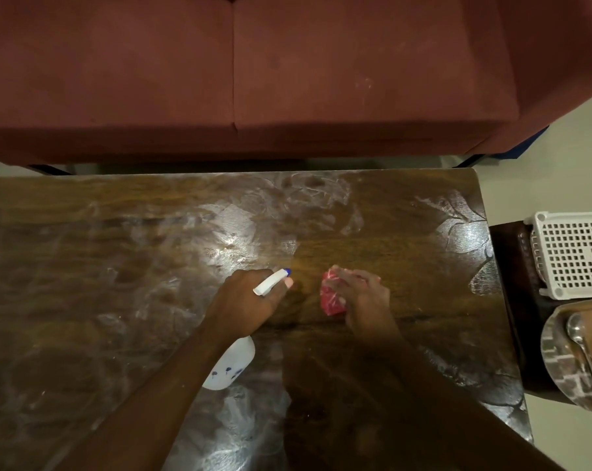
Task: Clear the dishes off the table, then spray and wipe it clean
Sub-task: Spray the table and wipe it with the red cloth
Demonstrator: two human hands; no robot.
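Dead centre of the head view, both hands are working low over the table (83,266), so that's where I'm looking. Left hand (247,300) is wrapping round the neck of the spray bottle (235,363), with one fingertip showing just under the white, blue-tipped nozzle (274,280). The bottle's long axis is running from about 7 o'clock (fat white base, tucked under the forearm) up to 1 o'clock (nozzle end). So it's pointing at the wood just past the cloth (332,297), which is lying at 3 o'clock from the nozzle, near but not touching it.

Right hand (366,297) is lying on top of that cloth, fingers heading toward 11 o'clock. It's blurry, so I can't tell whether it's pinching the cloth or just pressing it flat. Right hand is the one on wiping duty, so I'm guessing the coming move is a squirt from the left, then a swipe across the wet patch.

Looks-wise, the cloth is showing red with pale marbling, bunched into a wad. The table is looking like dark glossy wood, smeared with whitish streaks nearly everywhere, with a cleaner band around the hands. A plate (559,365) with spoons (580,338) is sitting off the table at 4 o'clock, next to a white basket (576,253), so clearing is looking done and wiping maybe halfway.
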